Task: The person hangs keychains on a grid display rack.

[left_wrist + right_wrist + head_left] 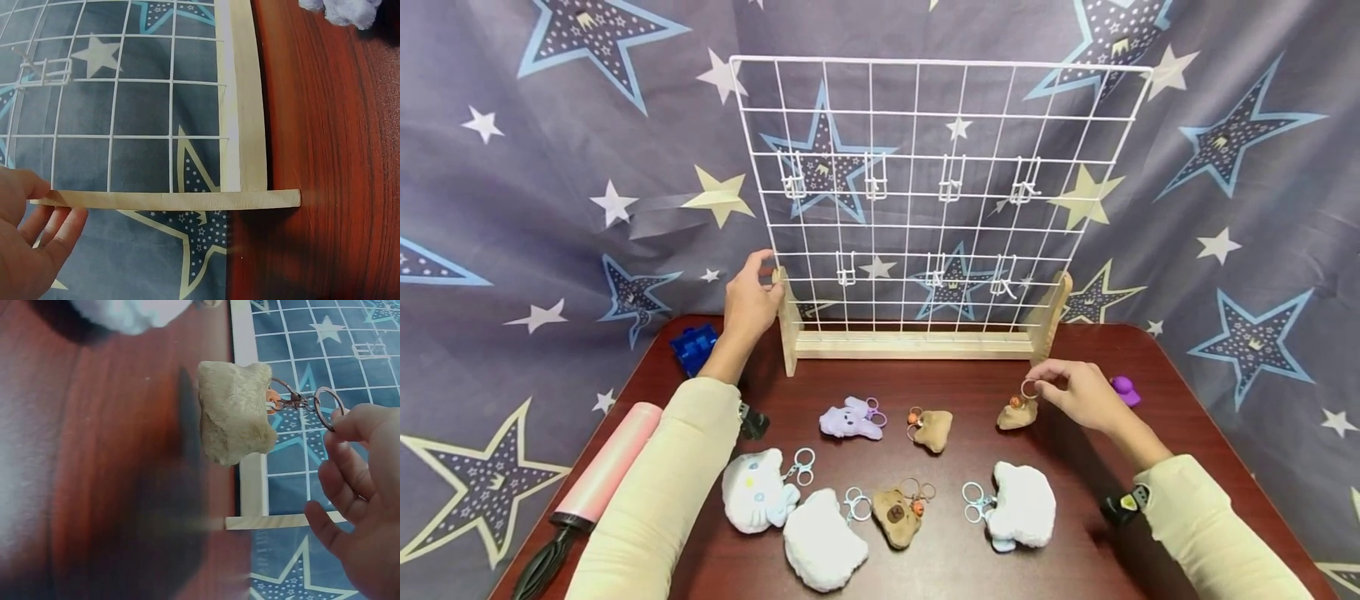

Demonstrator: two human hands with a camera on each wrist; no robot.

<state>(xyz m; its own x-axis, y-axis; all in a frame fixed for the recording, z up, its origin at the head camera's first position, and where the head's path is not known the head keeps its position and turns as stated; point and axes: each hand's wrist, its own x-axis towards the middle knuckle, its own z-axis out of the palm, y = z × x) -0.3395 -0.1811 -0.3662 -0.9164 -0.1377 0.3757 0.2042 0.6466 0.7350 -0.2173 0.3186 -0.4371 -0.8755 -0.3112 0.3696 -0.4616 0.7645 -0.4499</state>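
With its thumb and fingertips my right hand (1078, 396) pinches the metal ring (329, 407) of a brown plush keychain (234, 412). The plush hangs from the ring beside an orange bell (272, 400), over the right part of the table. My left hand (752, 293) holds the top of the left wooden side post (169, 200), thumb on one side and fingers on the other. Between that post and the right one (1054, 312) stands a white wire grid (916, 196) carrying two rows of white hooks (951, 185).
Several plush keychains lie in front: lilac (850, 419), brown bears (897, 517), white ones (823, 542). A pink pump (612, 462) lies at the left edge, near a blue plastic piece (694, 348). A small purple item (1124, 389) sits at the right. Starry cloth (625, 167) hangs behind.
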